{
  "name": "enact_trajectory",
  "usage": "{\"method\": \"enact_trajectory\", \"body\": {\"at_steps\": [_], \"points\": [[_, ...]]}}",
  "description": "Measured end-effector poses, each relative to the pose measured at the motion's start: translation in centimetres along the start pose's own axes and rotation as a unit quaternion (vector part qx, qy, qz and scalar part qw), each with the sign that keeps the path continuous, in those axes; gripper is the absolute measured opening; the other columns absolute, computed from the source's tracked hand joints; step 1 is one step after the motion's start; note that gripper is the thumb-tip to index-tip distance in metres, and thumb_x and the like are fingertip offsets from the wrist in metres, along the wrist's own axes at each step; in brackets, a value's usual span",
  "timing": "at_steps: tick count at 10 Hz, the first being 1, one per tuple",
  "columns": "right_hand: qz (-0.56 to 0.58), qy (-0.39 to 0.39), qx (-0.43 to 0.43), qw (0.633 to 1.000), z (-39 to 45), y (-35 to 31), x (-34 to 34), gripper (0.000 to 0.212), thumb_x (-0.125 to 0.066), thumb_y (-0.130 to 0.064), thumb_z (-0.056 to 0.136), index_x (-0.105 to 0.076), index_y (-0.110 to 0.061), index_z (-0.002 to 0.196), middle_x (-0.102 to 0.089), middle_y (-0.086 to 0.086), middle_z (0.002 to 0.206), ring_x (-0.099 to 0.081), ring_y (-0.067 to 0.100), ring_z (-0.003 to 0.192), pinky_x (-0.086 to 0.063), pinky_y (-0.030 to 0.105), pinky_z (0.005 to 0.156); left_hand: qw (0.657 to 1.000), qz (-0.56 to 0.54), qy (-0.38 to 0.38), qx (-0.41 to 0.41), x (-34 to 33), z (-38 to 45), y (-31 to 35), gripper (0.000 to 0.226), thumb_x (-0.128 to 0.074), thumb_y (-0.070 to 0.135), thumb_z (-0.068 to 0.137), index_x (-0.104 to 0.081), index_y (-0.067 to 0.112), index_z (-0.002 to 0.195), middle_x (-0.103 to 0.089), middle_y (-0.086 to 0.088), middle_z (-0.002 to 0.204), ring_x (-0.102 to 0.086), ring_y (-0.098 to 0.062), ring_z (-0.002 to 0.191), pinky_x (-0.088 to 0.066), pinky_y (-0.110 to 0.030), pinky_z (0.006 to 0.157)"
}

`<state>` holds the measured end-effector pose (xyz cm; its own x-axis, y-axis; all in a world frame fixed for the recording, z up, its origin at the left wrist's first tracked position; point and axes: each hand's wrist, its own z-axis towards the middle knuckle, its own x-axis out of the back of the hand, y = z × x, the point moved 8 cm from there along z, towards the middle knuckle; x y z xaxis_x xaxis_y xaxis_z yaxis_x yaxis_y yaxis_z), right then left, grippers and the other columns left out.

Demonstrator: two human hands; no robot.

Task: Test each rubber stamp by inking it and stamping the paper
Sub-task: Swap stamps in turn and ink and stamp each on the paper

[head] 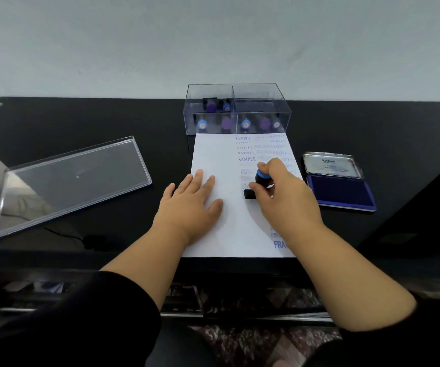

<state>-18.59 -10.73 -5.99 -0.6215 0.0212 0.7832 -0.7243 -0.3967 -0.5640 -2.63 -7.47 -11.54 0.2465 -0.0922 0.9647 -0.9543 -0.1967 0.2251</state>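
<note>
A white sheet of paper (229,229) lies on the black table, printed with several blue impressions such as "SAMPLE" along its right side. My right hand (282,192) grips a rubber stamp (260,181) with a blue handle and black base, its base down on the paper. My left hand (192,200) rests flat on the left part of the sheet with fingers spread. An open blue ink pad (343,190) sits to the right of the paper.
A clear plastic box (237,109) with compartments, holding several blue and purple stamps, stands behind the paper. Its clear lid (65,181) lies on the table at the left. A thin black cable (65,234) runs near the table's front edge.
</note>
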Motion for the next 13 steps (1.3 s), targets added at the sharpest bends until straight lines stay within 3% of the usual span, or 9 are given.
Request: {"method": "enact_trajectory", "body": {"at_steps": [4,6,8,13], "points": [[0.001,-0.002,0.006,1.000,-0.7,-0.4,-0.3,0.023,-0.055,-0.026,0.092,-0.051,-0.018,0.113,-0.062,-0.006,0.118,-0.059,0.019,0.093,-0.046,0.031,0.074,1.000,0.002,-0.005,0.001,-0.1,0.1,0.0,0.057,-0.020,0.049,0.099,-0.003,0.035,0.152,0.011,0.009,0.159,0.009,-0.007,0.146,0.008,-0.035,0.117],[-0.032,-0.025,0.012,0.999,-0.9,-0.8,-0.7,0.026,-0.052,-0.028,0.094,-0.050,-0.020,0.118,-0.062,-0.004,0.114,-0.058,0.019,0.094,-0.044,0.031,0.074,1.000,0.002,-0.006,0.000,0.0,0.0,0.0,0.057,-0.020,0.049,0.099,-0.003,0.034,0.152,0.010,0.009,0.159,0.009,-0.008,0.146,0.008,-0.035,0.117],[-0.063,-0.017,0.021,0.998,-1.0,-1.3,-0.8,0.022,-0.049,-0.026,0.095,-0.050,-0.017,0.114,-0.063,0.003,0.106,-0.059,0.026,0.090,-0.048,0.039,0.076,1.000,-0.002,-0.003,-0.001,0.0,0.0,0.0,0.057,-0.021,0.048,0.099,-0.004,0.034,0.152,0.010,0.008,0.159,0.009,-0.008,0.146,0.008,-0.035,0.117],[-0.090,-0.016,0.027,0.995,-0.8,-1.8,-0.9,0.014,-0.045,-0.021,0.094,-0.047,-0.014,0.106,-0.061,0.006,0.093,-0.055,0.031,0.084,-0.044,0.036,0.067,1.000,0.005,-0.003,-0.001,-0.1,-0.1,0.0,0.057,-0.020,0.047,0.100,-0.003,0.033,0.152,0.010,0.007,0.159,0.008,-0.009,0.146,0.007,-0.036,0.117]]}}
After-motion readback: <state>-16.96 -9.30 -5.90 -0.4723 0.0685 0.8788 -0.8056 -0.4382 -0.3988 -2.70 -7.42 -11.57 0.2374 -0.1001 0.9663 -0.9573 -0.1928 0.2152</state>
